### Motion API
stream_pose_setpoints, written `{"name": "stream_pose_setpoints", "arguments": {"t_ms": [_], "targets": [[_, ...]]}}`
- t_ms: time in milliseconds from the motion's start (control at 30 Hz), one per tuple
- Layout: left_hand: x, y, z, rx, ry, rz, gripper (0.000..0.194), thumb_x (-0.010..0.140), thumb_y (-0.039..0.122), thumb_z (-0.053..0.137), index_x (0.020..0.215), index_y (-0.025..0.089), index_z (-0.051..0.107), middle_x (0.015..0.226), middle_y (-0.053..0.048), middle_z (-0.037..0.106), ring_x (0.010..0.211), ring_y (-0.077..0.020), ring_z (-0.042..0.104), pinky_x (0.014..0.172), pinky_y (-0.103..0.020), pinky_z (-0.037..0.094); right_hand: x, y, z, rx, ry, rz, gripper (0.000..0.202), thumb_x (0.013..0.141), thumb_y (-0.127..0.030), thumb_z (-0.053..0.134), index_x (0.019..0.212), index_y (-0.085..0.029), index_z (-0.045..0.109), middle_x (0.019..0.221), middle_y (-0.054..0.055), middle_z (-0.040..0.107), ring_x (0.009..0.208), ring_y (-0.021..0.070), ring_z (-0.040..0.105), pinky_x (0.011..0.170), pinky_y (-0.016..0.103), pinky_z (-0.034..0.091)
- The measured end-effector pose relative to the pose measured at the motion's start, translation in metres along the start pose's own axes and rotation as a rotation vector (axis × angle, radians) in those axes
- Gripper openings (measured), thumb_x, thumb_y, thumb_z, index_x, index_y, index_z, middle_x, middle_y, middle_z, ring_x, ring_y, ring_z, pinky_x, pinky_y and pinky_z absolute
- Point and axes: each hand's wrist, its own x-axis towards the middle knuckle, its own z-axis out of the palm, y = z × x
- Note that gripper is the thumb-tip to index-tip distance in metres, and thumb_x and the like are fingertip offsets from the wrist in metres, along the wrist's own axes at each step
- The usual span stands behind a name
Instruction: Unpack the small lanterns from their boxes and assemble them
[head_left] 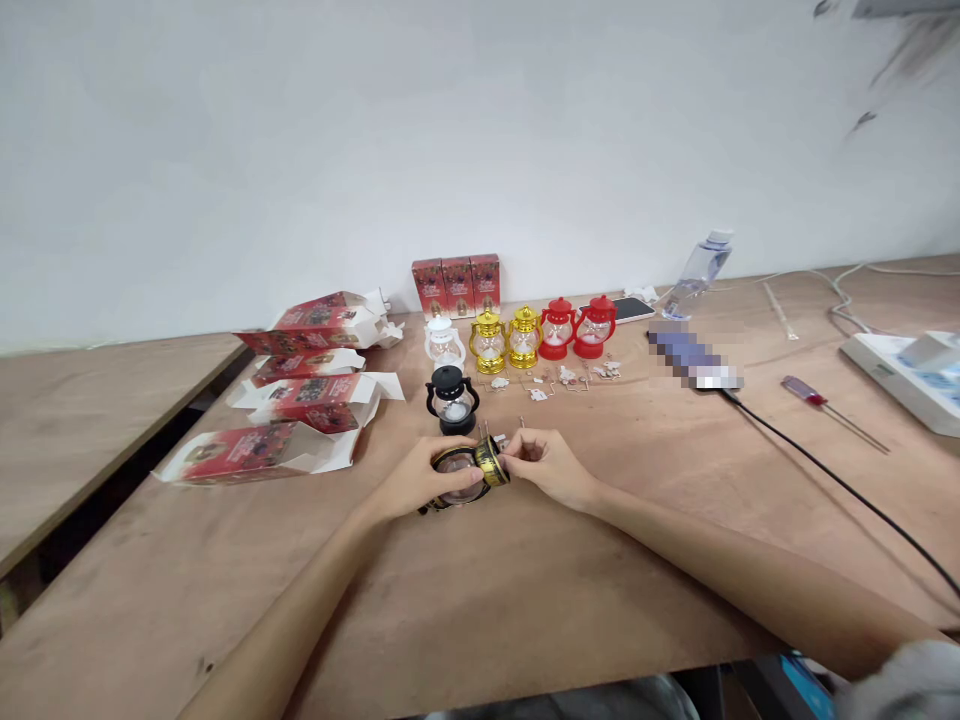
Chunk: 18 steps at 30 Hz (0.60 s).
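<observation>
My left hand is wrapped round a small black-and-gold toy lantern, tipped on its side with its base toward the right. At that base are the pinched fingertips of my right hand; whatever they hold is too small or hidden to make out. Just beyond my hands a black lantern stands upright. Behind it are a white lantern, two gold lanterns and two red lanterns. Small metal wire pieces with white bits lie in front of that row.
Several opened red gift boxes lie at the left, near a gap between tables. Three upright red boxes stand by the wall. To the right are a clear bottle, a phone on a black cable, a screwdriver and a power strip.
</observation>
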Motion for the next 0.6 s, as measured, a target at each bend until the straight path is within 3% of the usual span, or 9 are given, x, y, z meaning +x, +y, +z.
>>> {"name": "stream_pose_setpoints", "arguments": {"t_ms": [300,600], "targets": [[0.0002,0.0021,-0.0001,-0.036,-0.026,0.057,0.04,0.071,0.039,0.062,0.103,0.016,0.066,0.101,-0.002,0.069,0.095,-0.0228,0.062,0.084,-0.028,0.049,-0.0003,-0.0069,0.0,-0.007,-0.061,0.03,0.019,0.068,-0.032,0.064,0.065,-0.015,0.054,0.058,-0.005,0.05,0.052,0.0064,0.041,0.053,0.022,0.032],[0.0021,-0.0021,0.0006,-0.054,0.006,0.014,0.049,0.067,0.041,0.064,0.106,0.012,0.064,0.102,-0.005,0.069,0.096,-0.0247,0.062,0.084,-0.031,0.049,0.0001,-0.0016,-0.0009,-0.044,-0.061,0.002,0.02,0.073,-0.035,0.061,0.072,-0.016,0.054,0.062,-0.004,0.052,0.055,0.0069,0.044,0.055,0.022,0.036]]}}
